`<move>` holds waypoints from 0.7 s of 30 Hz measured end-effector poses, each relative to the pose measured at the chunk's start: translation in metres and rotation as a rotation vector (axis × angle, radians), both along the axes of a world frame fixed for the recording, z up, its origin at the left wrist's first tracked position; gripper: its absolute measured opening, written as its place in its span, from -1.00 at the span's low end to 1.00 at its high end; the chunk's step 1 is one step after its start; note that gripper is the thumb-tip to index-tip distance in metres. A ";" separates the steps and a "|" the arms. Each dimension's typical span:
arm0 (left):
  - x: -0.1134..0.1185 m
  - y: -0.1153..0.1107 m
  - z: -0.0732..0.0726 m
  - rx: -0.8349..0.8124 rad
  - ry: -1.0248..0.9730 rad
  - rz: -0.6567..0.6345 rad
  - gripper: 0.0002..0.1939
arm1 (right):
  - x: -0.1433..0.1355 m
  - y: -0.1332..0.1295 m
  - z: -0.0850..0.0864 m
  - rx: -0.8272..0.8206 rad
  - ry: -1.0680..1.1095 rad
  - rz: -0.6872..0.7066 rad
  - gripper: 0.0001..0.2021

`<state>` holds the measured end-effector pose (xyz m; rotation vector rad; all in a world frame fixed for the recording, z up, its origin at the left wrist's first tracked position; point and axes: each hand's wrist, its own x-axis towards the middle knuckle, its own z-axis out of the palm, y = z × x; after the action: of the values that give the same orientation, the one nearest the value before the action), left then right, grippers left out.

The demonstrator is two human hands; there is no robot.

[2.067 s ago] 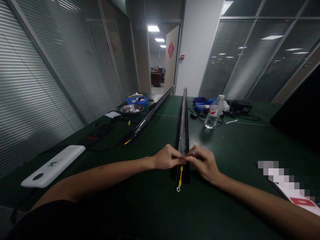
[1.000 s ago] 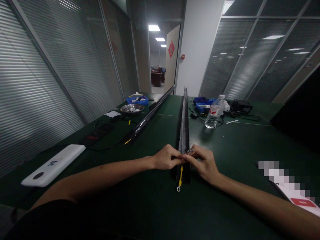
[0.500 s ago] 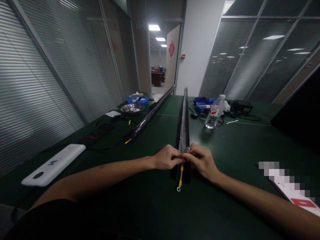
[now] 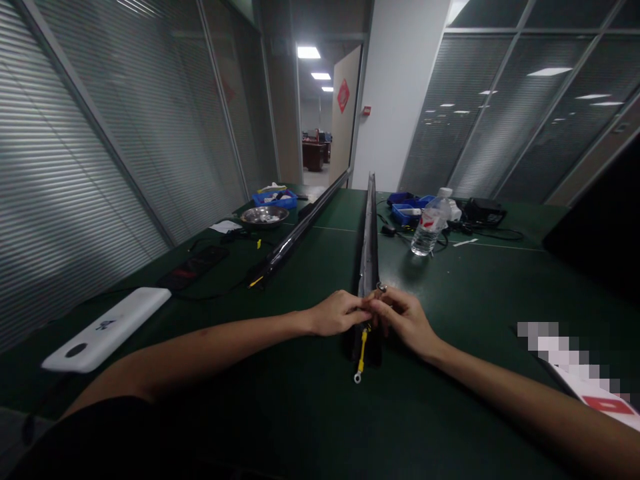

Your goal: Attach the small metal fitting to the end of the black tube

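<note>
A long dark strip (image 4: 369, 247) with a grey inner face runs away from me along the green table. At its near end my left hand (image 4: 341, 313) and my right hand (image 4: 406, 323) meet, fingers pinched together. Something small and shiny (image 4: 381, 287) shows at the fingers of my right hand; what exactly the fingertips grip is hidden. Below the hands a yellow wire (image 4: 363, 347) sticks out towards me, ending in a ring terminal (image 4: 357, 378). A second long black strip (image 4: 300, 230) lies to the left.
On the left are a white case (image 4: 107, 330), a dark phone (image 4: 194, 265), a metal bowl (image 4: 265, 223) and a blue tray (image 4: 275, 205). On the right stand a water bottle (image 4: 429, 227), blue bins (image 4: 404, 220) and a black adapter (image 4: 484, 211) with cables.
The fingers of both hands have shifted slightly at the strip's near end. The small shiny thing has moved a little up and to the right.
</note>
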<state>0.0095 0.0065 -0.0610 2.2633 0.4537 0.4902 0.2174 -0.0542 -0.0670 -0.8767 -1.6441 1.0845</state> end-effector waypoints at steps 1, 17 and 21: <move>0.000 0.000 0.000 -0.040 0.006 -0.002 -0.78 | 0.000 0.000 0.000 -0.003 0.009 0.009 -0.72; -0.001 -0.003 0.001 -0.321 -0.006 0.052 -0.73 | 0.000 -0.002 -0.003 0.032 -0.001 -0.074 -0.67; 0.000 -0.004 0.002 -0.332 -0.006 0.046 -0.74 | 0.000 -0.002 -0.002 0.035 -0.017 -0.087 -0.66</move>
<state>0.0094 0.0030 -0.0590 1.9357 0.5432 0.4109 0.2174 -0.0563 -0.0691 -0.9281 -1.6190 0.9883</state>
